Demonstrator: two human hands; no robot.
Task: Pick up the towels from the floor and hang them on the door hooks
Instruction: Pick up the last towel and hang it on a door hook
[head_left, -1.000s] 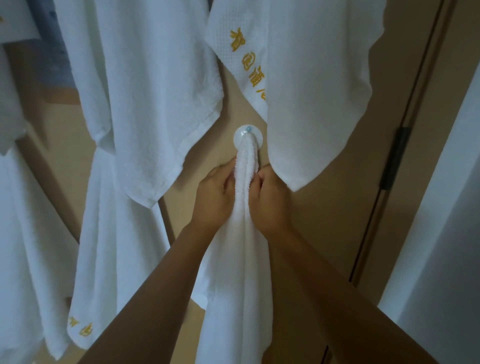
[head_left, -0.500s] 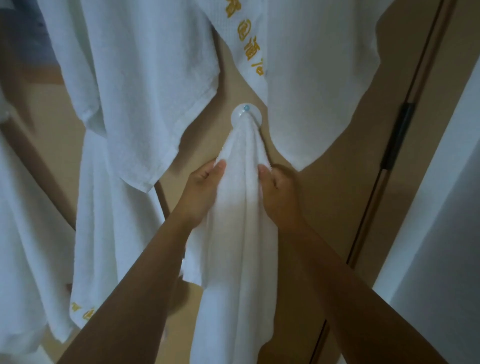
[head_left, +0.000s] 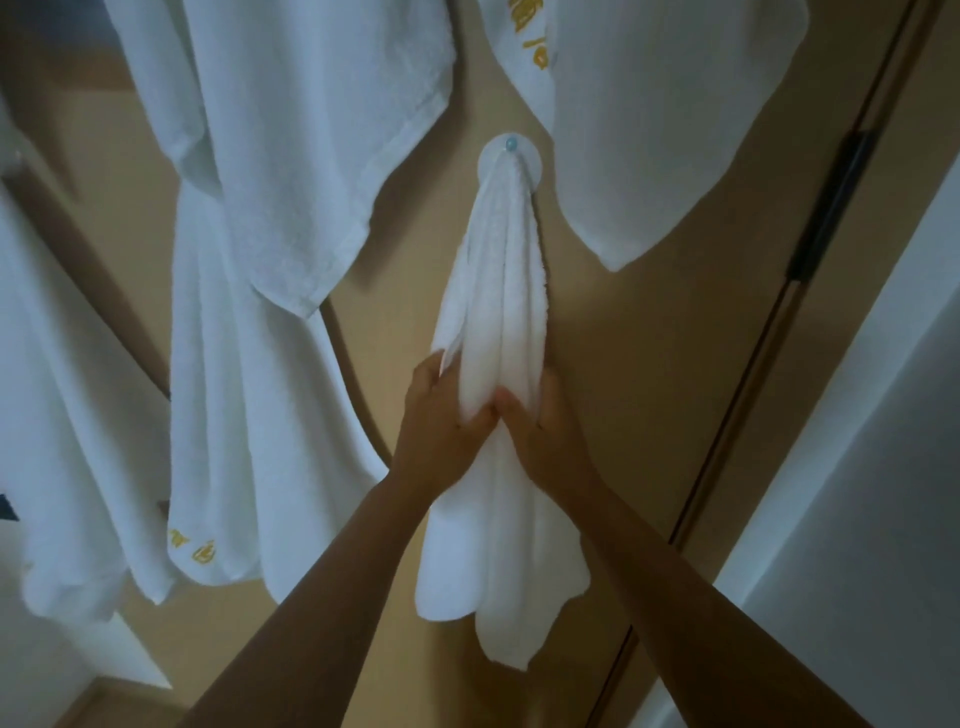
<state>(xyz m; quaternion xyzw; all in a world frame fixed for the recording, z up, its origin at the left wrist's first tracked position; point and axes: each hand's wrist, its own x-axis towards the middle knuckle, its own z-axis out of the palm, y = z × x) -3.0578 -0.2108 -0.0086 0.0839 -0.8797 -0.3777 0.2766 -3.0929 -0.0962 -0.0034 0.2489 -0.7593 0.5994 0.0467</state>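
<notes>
A white towel (head_left: 498, 291) hangs in long folds from a round white hook (head_left: 510, 158) with a blue tip, stuck on the beige door (head_left: 649, 338). My left hand (head_left: 441, 431) and my right hand (head_left: 540, 426) both grip the towel about halfway down, squeezing its folds together between them. The towel's lower end hangs free below my wrists.
Other white towels hang on the door: one with gold lettering at the upper right (head_left: 649, 104), one at the upper left (head_left: 291, 130), a longer one below it (head_left: 249, 415), another at the far left (head_left: 47, 415). A dark hinge (head_left: 826, 208) marks the door's right edge.
Both hands have slid down the hanging towel from just under the hook to its middle and closed in on it. The view has tilted, so the hook sits higher.
</notes>
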